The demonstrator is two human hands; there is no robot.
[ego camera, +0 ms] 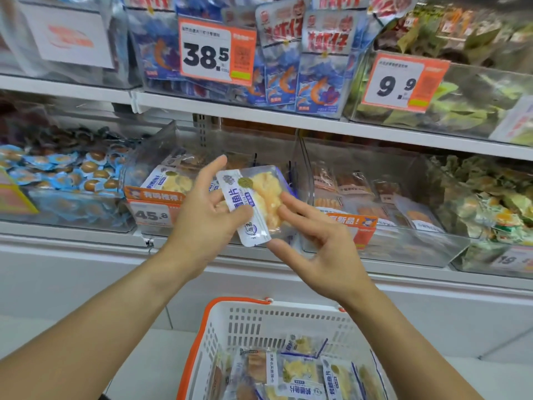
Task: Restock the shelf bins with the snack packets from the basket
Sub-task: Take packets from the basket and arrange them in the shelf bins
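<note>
Your left hand (pixel 202 209) pinches the light, slippery snack packet (pixel 253 203) before the clear shelf bin (pixel 161 168), your right hand (pixel 314 241) released, fingertips touching; hold its stiff sealed edge, not the crumbly middle.

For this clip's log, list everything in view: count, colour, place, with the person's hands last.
held snack packet: one, white and yellow, in front of the middle shelf bin
basket: one, white with orange rim, on the floor below
basket packets: several, white and yellow, inside the basket
middle bin: one, clear, same packets inside
price tags: 38.5, 9.9 and 45.8 readable, orange and white, on bin fronts
blue shrimp packets: several, upper shelf
left hand: one, grips the packet
right hand: one, fingertips touch the packet
</note>
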